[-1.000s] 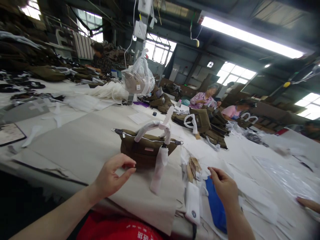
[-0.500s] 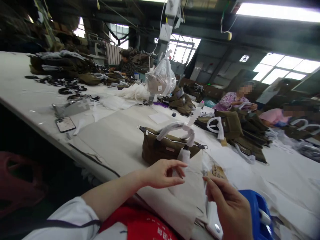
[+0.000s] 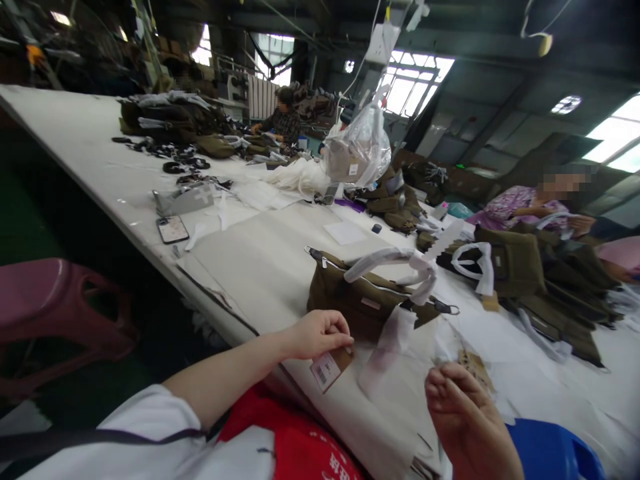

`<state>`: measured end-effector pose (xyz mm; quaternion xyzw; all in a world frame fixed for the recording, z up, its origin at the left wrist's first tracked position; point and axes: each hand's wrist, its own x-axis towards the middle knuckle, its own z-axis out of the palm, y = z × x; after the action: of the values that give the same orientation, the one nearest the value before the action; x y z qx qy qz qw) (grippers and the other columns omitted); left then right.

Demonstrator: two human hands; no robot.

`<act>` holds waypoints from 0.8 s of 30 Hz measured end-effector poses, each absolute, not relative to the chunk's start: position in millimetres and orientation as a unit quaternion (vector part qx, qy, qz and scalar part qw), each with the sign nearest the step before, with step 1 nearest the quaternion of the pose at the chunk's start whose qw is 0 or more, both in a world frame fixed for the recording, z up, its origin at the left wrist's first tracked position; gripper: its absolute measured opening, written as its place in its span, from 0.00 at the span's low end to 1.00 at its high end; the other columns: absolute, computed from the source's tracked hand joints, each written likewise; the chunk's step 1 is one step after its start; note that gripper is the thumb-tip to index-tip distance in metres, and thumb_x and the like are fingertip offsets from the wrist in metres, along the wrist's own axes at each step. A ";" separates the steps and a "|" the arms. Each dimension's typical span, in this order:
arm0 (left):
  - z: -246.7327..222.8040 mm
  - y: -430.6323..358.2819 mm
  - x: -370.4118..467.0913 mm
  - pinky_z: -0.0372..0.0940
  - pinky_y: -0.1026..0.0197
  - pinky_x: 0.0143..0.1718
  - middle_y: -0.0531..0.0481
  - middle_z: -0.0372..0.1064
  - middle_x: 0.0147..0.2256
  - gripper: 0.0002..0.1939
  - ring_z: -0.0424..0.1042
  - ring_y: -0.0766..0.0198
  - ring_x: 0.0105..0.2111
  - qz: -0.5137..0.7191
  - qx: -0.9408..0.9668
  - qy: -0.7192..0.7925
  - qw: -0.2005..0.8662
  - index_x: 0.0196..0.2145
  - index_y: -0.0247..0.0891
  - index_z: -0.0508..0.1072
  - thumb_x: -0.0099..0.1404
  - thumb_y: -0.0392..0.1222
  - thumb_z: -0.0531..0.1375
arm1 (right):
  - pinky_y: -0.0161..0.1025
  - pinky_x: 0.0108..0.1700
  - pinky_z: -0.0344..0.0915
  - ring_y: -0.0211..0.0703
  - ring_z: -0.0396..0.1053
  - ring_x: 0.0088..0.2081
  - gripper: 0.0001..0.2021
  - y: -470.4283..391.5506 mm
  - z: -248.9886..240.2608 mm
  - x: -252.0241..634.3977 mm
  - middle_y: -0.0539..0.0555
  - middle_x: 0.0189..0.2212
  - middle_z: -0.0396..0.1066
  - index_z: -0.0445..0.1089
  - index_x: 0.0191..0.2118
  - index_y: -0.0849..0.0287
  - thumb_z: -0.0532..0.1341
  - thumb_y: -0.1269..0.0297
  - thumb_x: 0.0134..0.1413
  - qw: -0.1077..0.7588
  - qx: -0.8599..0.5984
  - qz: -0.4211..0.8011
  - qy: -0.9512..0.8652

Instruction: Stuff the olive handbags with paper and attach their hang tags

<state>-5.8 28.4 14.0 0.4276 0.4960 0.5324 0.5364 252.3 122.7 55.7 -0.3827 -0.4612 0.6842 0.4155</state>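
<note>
In front of me on the table stands an olive-brown handbag, its zip along the top and its handles wrapped in white paper. White wrapping also hangs down its front. My left hand is closed, pinching a brown hang tag with a barcode sticker near the bag's lower left. To the right, apart from the bag, my right hand is raised palm up with its fingertips pressed together. What they hold, if anything, I cannot make out.
A printed brown piece lies behind my right hand, and a blue plastic object sits beside it. Further off are a phone, a plastic-wrapped bag and piled bags. A co-worker sits across the table. A pink stool stands left.
My left hand, with fingers apart before, has closed on the hang tag. My right fingers have curled in more and the palm turned up. The view has swung left.
</note>
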 end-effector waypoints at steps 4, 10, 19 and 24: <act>-4.7 24.1 -16.3 0.46 0.69 0.14 0.61 0.58 0.14 0.26 0.54 0.74 0.12 0.528 0.413 0.527 0.523 0.31 0.36 0.68 0.54 0.64 0.64 | 0.29 0.25 0.69 0.39 0.74 0.27 0.18 124.4 46.8 240.6 0.56 0.29 0.78 0.78 0.37 0.55 0.76 0.56 0.37 0.403 -0.424 0.684 -0.436; -9.8 15.1 -18.7 0.53 0.69 0.20 0.56 0.67 0.20 0.28 0.61 0.73 0.18 0.552 0.359 0.502 0.560 0.29 0.34 0.70 0.48 0.64 0.69 | 0.28 0.26 0.70 0.36 0.73 0.26 0.17 119.4 35.6 217.4 0.54 0.27 0.77 0.78 0.38 0.58 0.72 0.53 0.45 0.379 -0.391 0.690 -0.476; -10.0 4.3 -21.5 0.64 0.64 0.28 0.48 0.75 0.25 0.27 0.73 0.65 0.24 0.566 0.245 0.384 0.687 0.29 0.33 0.71 0.42 0.55 0.75 | 0.27 0.30 0.73 0.41 0.78 0.34 0.17 120.6 31.7 212.2 0.56 0.34 0.80 0.78 0.40 0.57 0.74 0.55 0.43 0.384 -0.414 0.694 -0.447; -10.5 1.8 -24.1 0.66 0.63 0.35 0.44 0.78 0.32 0.30 0.76 0.64 0.29 0.553 0.251 0.352 0.712 0.35 0.33 0.72 0.37 0.46 0.78 | 0.28 0.31 0.73 0.43 0.78 0.37 0.19 118.1 32.0 214.2 0.57 0.36 0.80 0.78 0.41 0.56 0.75 0.56 0.42 0.389 -0.427 0.685 -0.444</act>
<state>-24.1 1.8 -10.5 0.2512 0.3518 0.5528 0.7124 214.2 118.1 32.0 -0.4272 -0.4440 0.6847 0.3893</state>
